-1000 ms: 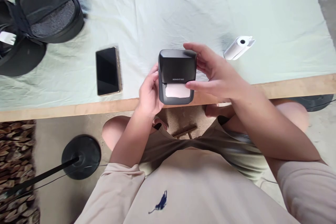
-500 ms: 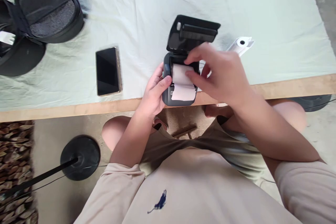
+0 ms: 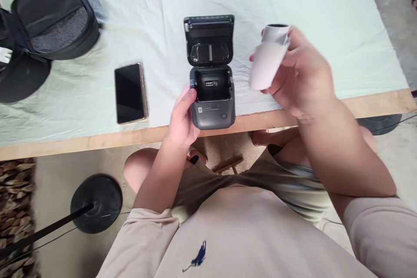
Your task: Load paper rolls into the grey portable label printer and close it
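A small dark grey printer (image 3: 213, 115) sits near the table's front edge, its black lid (image 3: 210, 39) raised and its paper bay bare inside. My left hand (image 3: 184, 117) grips the printer's left side, thumb on the rim of the bay. To the right of the printer, my right hand (image 3: 299, 74) holds a white paper roll (image 3: 269, 63) above the cloth, with a loose flap of paper hanging from it. The roll is slightly blurred.
A phone (image 3: 130, 93) lies on the pale cloth (image 3: 156, 30) left of the printer. An open black case (image 3: 52, 13) stands at the far left. Along the front runs the wooden table edge (image 3: 97, 141). A round black base with a pole (image 3: 96, 204) is on the floor.
The paper roll has come out of the printer and moved right in my right hand. The printer has shifted slightly left and turned; my left hand still holds it.
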`<state>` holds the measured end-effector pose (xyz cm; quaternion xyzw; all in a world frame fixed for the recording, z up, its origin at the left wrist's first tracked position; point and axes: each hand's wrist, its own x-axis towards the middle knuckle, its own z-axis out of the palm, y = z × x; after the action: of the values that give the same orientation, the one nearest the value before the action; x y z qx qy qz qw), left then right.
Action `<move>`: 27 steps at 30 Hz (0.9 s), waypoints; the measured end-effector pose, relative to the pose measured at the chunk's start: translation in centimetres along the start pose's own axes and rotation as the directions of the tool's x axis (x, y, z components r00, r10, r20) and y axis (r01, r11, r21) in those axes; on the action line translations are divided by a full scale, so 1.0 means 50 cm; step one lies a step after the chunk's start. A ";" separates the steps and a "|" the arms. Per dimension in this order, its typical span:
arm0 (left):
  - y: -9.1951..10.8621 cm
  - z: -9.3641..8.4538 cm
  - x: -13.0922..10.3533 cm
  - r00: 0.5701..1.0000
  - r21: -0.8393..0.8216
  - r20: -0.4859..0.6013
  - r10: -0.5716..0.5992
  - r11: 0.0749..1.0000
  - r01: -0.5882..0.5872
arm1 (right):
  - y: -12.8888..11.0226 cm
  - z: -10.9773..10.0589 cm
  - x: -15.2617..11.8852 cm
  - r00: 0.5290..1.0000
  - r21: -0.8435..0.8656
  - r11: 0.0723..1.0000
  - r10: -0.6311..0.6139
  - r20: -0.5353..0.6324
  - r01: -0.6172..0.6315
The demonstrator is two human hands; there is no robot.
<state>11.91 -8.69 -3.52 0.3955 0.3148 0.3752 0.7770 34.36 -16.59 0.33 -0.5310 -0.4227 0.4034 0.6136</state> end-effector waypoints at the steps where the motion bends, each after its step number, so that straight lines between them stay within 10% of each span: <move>1: 0.001 0.000 0.002 1.000 0.002 -0.005 -0.001 1.000 0.001 | 0.020 -0.007 0.007 0.999 0.018 0.999 0.028 -0.037 -0.027; 6: 0.002 -0.002 0.005 0.999 0.013 0.031 0.011 1.000 -0.012 | 0.101 -0.025 0.015 0.993 -0.273 0.956 -0.116 -0.006 0.110; 12: 0.001 -0.002 0.005 1.000 0.042 0.022 0.016 0.999 -0.016 | 0.151 -0.054 0.008 0.954 -0.679 0.688 -0.292 0.063 0.256; 17: 0.004 0.002 0.005 1.000 0.040 0.019 0.013 0.999 -0.014 | 0.100 -0.057 -0.014 0.939 -0.778 0.557 -0.325 0.116 0.289; 22: 0.002 0.001 0.005 1.000 0.067 -0.002 0.012 0.998 -0.012 | 0.052 -0.122 -0.015 0.816 -0.869 0.446 -0.571 -0.092 0.214; 27: 0.001 -0.003 0.008 0.999 0.071 0.030 0.026 0.997 -0.028 | 0.139 -0.208 0.022 0.925 -0.799 0.600 -0.324 -0.198 0.039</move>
<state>11.97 -8.28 -3.65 0.4328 0.3115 0.3682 0.7617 44.25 -18.02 -7.31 -0.7564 -0.5016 0.0205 0.4192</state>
